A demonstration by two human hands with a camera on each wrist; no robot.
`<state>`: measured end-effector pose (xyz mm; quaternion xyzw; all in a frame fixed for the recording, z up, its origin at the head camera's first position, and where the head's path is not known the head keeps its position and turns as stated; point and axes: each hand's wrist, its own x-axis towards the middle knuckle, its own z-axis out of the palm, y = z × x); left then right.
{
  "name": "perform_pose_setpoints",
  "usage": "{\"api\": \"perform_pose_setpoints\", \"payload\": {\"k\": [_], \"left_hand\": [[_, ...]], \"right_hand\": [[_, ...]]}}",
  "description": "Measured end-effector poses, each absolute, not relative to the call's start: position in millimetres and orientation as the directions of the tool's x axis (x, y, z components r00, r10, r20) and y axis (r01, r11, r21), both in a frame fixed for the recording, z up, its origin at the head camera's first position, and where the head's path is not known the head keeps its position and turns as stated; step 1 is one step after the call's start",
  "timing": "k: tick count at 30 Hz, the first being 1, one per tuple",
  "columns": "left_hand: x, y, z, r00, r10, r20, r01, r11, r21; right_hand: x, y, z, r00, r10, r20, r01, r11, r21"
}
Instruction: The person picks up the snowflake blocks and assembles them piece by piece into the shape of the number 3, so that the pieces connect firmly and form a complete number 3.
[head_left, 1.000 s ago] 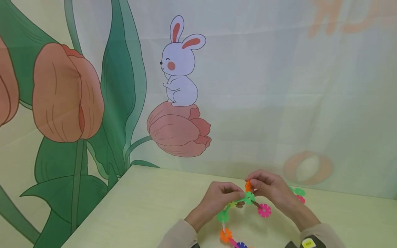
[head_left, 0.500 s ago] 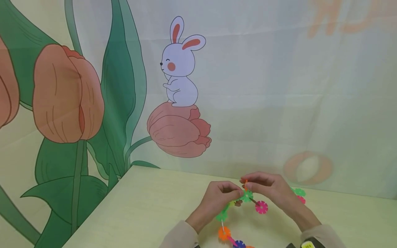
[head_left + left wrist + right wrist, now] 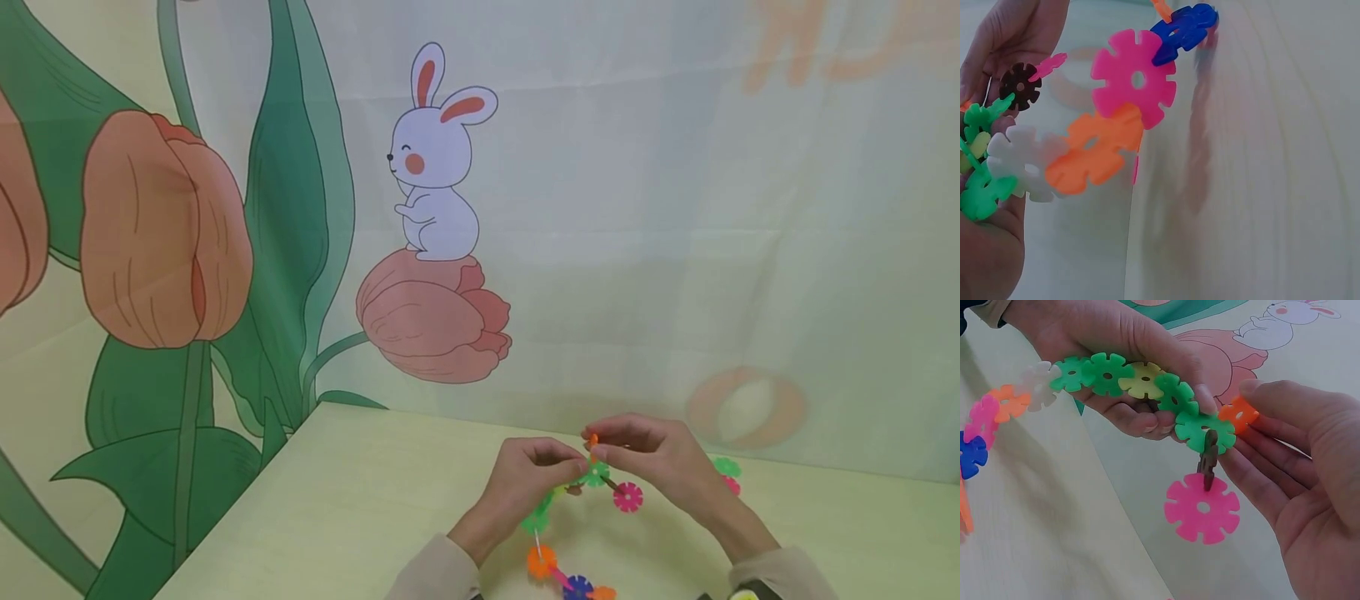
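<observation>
My left hand (image 3: 521,483) (image 3: 1110,356) pinches the end part of a chain of joined notched plastic discs, thumb near a green disc (image 3: 1205,429). My right hand (image 3: 663,467) (image 3: 1316,444) holds an orange disc (image 3: 1239,415) between thumb and fingers, its edge against that green disc. From the same green disc hangs a brown disc (image 3: 1209,459) with a pink disc (image 3: 1202,507) below it. The chain runs on through yellow (image 3: 1145,379), white (image 3: 1025,164), orange (image 3: 1094,148), pink (image 3: 1137,78) and blue (image 3: 1184,31) discs.
On the table (image 3: 360,475), behind my right wrist, lie a green disc (image 3: 727,467) and a pink disc (image 3: 732,484). A hanging cloth (image 3: 637,208) with a printed rabbit and tulips stands at the table's back edge.
My right hand has shifted slightly left with the orange disc, which now shows more edge-on. The dangling pink disc and the lower chain have moved slightly up and left.
</observation>
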<state>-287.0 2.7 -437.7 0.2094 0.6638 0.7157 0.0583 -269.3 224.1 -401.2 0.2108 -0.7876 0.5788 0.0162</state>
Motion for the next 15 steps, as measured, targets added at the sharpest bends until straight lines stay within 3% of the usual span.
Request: {"api": "perform_pose_setpoints", "payload": {"k": [15], "left_hand": [[-285.4,2.4,-436.4,-0.876,0.379,0.297,0.28,-0.1,0.955]], "right_hand": [[-270.7,220.6,-404.3,-0.918,-0.297,0.264,-0.342,0.253,-0.905]]}}
